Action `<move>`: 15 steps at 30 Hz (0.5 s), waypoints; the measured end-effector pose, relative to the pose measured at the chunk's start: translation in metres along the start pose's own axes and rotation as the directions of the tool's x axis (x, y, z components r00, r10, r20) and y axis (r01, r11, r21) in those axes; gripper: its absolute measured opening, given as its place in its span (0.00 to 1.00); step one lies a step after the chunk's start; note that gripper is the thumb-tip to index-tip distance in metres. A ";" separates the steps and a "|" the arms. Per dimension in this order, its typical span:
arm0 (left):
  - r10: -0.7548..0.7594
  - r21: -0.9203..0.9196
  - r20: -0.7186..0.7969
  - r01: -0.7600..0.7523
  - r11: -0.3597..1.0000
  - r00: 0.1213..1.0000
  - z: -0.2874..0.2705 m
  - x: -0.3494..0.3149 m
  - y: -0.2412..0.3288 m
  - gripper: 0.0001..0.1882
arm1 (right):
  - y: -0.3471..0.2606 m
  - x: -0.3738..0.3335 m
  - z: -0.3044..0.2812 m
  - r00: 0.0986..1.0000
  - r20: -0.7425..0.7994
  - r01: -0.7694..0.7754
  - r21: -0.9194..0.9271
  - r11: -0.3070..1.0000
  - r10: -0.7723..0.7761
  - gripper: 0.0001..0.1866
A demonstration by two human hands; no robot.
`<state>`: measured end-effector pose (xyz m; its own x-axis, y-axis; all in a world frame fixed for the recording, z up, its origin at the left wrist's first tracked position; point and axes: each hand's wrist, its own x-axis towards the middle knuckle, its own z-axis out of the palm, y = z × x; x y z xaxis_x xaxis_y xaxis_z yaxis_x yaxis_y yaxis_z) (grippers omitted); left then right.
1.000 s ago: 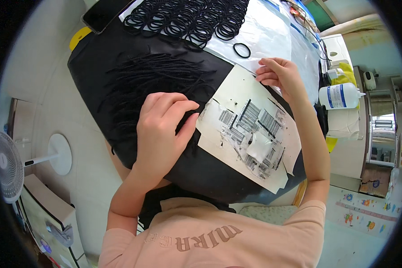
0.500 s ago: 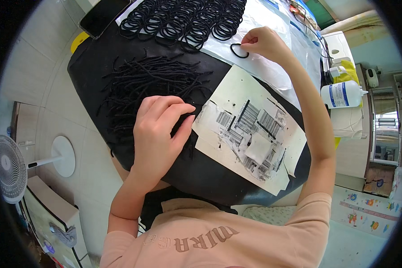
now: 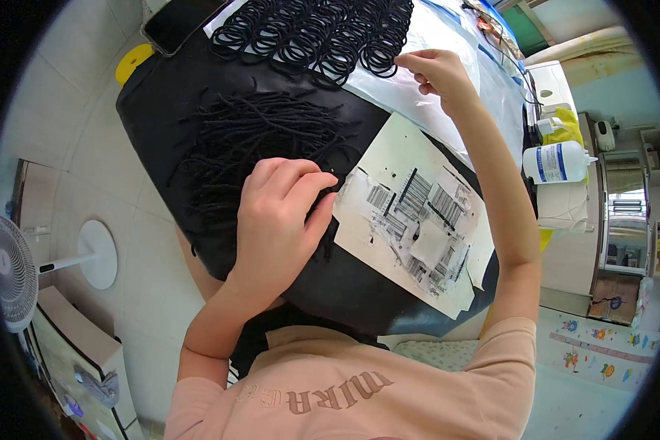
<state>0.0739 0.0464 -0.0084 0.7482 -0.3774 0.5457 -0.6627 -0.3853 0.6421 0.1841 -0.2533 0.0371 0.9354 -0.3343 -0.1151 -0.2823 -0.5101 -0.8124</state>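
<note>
Your right hand (image 3: 436,73) had its fingertips pinched on a black elastic ring (image 3: 383,66) at the pile's near edge, light, soft and stretchy, best taken by its band, while your left hand (image 3: 275,216) lay curled, holding nothing I could see, on loose black cords (image 3: 249,132).

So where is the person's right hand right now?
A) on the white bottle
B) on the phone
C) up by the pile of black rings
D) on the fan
C: the right hand reaches up to the edge of the pile of black rings, fingers touching one ring, while the left hand rests on the loose black cords.
</note>
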 end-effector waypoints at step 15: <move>-0.011 -0.005 0.015 0.011 1.000 1.000 -0.002 -0.001 0.001 0.11 | 0.005 -0.014 0.014 0.992 -0.107 0.078 0.040 0.996 -0.073 0.11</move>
<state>0.0723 0.0484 -0.0073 0.7550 -0.3859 0.5302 -0.6541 -0.3856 0.6508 0.1728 -0.2395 0.0266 0.9254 -0.3790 0.0068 -0.1998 -0.5028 -0.8410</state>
